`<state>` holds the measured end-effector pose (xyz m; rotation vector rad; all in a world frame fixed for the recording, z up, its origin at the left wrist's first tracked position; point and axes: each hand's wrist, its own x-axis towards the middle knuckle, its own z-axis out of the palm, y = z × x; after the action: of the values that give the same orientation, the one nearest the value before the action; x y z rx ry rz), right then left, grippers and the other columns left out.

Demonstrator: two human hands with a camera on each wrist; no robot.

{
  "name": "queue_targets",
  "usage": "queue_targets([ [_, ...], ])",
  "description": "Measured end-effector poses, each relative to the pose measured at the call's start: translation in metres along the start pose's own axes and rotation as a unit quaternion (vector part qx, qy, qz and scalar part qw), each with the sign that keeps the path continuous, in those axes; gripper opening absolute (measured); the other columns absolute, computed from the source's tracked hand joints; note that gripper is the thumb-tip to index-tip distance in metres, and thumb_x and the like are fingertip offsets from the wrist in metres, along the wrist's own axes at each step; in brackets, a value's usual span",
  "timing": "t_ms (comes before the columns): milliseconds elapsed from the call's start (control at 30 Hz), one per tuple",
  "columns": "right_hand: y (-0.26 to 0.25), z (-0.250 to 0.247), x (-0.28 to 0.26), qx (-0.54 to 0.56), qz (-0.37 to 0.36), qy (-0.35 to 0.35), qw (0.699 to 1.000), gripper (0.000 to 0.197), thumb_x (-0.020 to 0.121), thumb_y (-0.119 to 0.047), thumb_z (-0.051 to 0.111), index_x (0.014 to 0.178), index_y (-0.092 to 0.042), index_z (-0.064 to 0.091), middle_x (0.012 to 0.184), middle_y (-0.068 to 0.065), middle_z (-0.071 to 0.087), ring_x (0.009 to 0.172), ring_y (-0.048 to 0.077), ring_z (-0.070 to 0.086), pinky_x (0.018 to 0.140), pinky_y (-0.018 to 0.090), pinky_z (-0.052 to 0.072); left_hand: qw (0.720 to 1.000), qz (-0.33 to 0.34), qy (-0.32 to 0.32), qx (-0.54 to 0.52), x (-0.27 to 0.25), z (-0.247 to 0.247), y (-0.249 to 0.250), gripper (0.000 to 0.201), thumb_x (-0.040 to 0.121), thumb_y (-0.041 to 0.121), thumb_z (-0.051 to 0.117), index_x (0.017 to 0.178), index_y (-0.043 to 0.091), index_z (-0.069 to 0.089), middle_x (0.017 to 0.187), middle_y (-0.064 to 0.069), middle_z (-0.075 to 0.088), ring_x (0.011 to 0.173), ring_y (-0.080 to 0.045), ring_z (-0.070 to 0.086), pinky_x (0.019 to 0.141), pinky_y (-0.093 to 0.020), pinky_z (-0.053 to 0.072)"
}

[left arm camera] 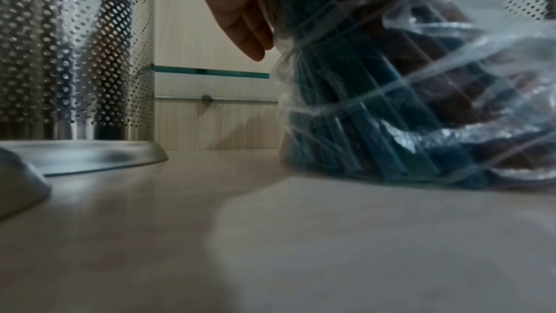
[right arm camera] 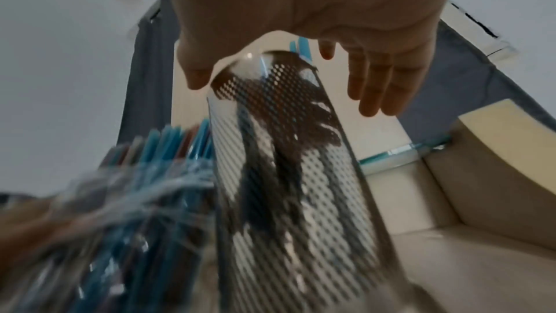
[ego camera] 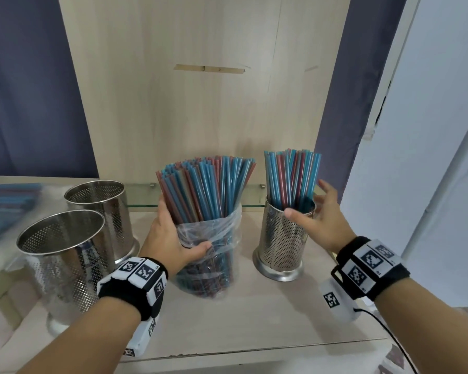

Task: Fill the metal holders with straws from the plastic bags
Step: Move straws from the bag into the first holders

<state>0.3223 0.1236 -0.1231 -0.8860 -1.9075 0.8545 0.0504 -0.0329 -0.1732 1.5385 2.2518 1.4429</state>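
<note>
A clear plastic bag (ego camera: pixel 211 238) full of blue and red straws (ego camera: pixel 208 184) stands upright at the middle of the wooden counter. My left hand (ego camera: pixel 170 236) grips it around its middle, thumb in front, fingers behind; the left wrist view shows the bag (left arm camera: pixel 421 104) and my fingers (left arm camera: pixel 249 32) against it. To its right a perforated metal holder (ego camera: pixel 281 238) holds a bunch of straws (ego camera: pixel 292 176). My right hand (ego camera: pixel 316 220) hovers open by that holder's rim, fingers spread, not touching it. The right wrist view shows the holder (right arm camera: pixel 285 175) below the open palm (right arm camera: pixel 300 8).
Two empty perforated metal holders (ego camera: pixel 103 214) (ego camera: pixel 62 263) stand at the left. More bagged straws (ego camera: pixel 8 206) lie blurred at the far left. A glass ledge (ego camera: pixel 141 195) runs along the back panel. A wall (ego camera: pixel 430 130) closes the right side. The counter's front edge (ego camera: pixel 254 352) is near.
</note>
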Motion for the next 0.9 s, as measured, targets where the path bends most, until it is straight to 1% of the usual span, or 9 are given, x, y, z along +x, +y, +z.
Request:
queue_targets([
  [67, 0.009, 0.004, -0.003, -0.032, -0.020, -0.021, 0.999, 0.110, 0.059, -0.050, 0.083, 0.147, -0.025, 0.023, 0.122, -0.025, 0.048, 0.111, -0.004, 0.054, 0.091, 0.015, 0.046, 1.000, 0.000, -0.001, -0.002, 0.000, 0.000, 0.000, 0.126, 0.057, 0.041, 0.091, 0.150, 0.031, 0.006, 0.143, -0.003, 0.047, 0.131, -0.022, 0.047, 0.108, -0.047, 0.042],
  [100, 0.013, 0.007, -0.004, -0.046, -0.029, -0.023, 0.998, 0.108, 0.058, -0.053, 0.084, 0.145, -0.027, 0.026, 0.122, -0.024, 0.050, 0.108, -0.007, 0.054, 0.089, 0.013, 0.045, 1.000, -0.001, -0.002, -0.002, 0.001, 0.000, -0.001, 0.126, 0.057, 0.040, 0.091, 0.149, 0.032, 0.006, 0.143, -0.003, 0.047, 0.130, -0.021, 0.047, 0.108, -0.047, 0.042],
  [300, 0.029, 0.018, 0.000, -0.096, 0.015, -0.012, 0.995, 0.109, 0.058, -0.055, 0.087, 0.144, -0.017, 0.032, 0.133, -0.007, 0.056, 0.117, 0.015, 0.058, 0.100, 0.034, 0.049, 1.000, -0.008, -0.005, -0.002, 0.001, 0.002, -0.001, 0.125, 0.056, 0.043, 0.090, 0.149, 0.033, 0.008, 0.141, -0.002, 0.048, 0.129, -0.021, 0.048, 0.106, -0.049, 0.043],
  [400, 0.034, 0.022, 0.003, -0.097, 0.019, -0.004, 0.995, 0.112, 0.056, -0.060, 0.087, 0.145, -0.019, 0.032, 0.136, -0.006, 0.057, 0.120, 0.015, 0.058, 0.100, 0.032, 0.049, 1.000, -0.007, -0.007, -0.005, 0.002, 0.002, 0.000, 0.124, 0.057, 0.042, 0.090, 0.149, 0.034, 0.008, 0.141, 0.000, 0.048, 0.129, -0.019, 0.049, 0.107, -0.049, 0.043],
  [467, 0.034, 0.025, 0.003, -0.093, 0.023, 0.009, 0.995, 0.110, 0.060, -0.053, 0.089, 0.146, -0.018, 0.030, 0.137, -0.005, 0.056, 0.122, 0.016, 0.057, 0.100, 0.030, 0.047, 1.000, -0.005, -0.007, -0.004, 0.002, 0.003, 0.001, 0.124, 0.057, 0.042, 0.090, 0.149, 0.034, 0.008, 0.141, 0.000, 0.048, 0.129, -0.019, 0.048, 0.107, -0.048, 0.044],
  [533, 0.032, 0.029, 0.001, -0.085, 0.026, 0.022, 0.996, 0.110, 0.063, -0.045, 0.090, 0.147, -0.017, 0.025, 0.140, -0.001, 0.053, 0.125, 0.019, 0.055, 0.103, 0.034, 0.047, 1.000, -0.012, -0.008, -0.006, 0.003, 0.003, 0.002, 0.124, 0.056, 0.042, 0.091, 0.148, 0.035, 0.009, 0.140, 0.001, 0.048, 0.129, -0.018, 0.049, 0.107, -0.048, 0.044],
  [700, 0.029, 0.036, 0.001, -0.045, 0.035, 0.031, 0.998, 0.111, 0.066, -0.036, 0.090, 0.149, -0.020, 0.019, 0.146, 0.000, 0.047, 0.132, 0.020, 0.048, 0.109, 0.036, 0.041, 0.999, -0.046, -0.027, -0.006, 0.011, 0.002, 0.005, 0.131, 0.046, 0.056, 0.088, 0.146, 0.044, 0.004, 0.143, 0.003, 0.045, 0.132, -0.019, 0.045, 0.107, -0.052, 0.042],
  [833, 0.028, 0.036, 0.000, -0.033, 0.031, 0.027, 0.999, 0.108, 0.068, -0.033, 0.089, 0.149, -0.018, 0.019, 0.146, 0.001, 0.045, 0.133, 0.020, 0.046, 0.108, 0.034, 0.038, 0.996, -0.071, -0.010, 0.057, 0.019, 0.004, 0.010, 0.134, 0.049, 0.056, 0.089, 0.151, 0.033, 0.004, 0.144, -0.002, 0.043, 0.134, -0.029, 0.038, 0.112, -0.050, 0.034],
  [900, 0.028, 0.035, -0.001, -0.026, 0.029, 0.024, 0.999, 0.108, 0.070, -0.030, 0.089, 0.150, -0.016, 0.018, 0.146, 0.002, 0.045, 0.133, 0.020, 0.045, 0.107, 0.033, 0.037, 0.989, -0.095, -0.006, 0.112, 0.022, 0.003, 0.016, 0.134, 0.050, 0.066, 0.085, 0.151, 0.024, 0.007, 0.147, -0.008, 0.037, 0.136, -0.034, 0.031, 0.112, -0.050, 0.027],
])
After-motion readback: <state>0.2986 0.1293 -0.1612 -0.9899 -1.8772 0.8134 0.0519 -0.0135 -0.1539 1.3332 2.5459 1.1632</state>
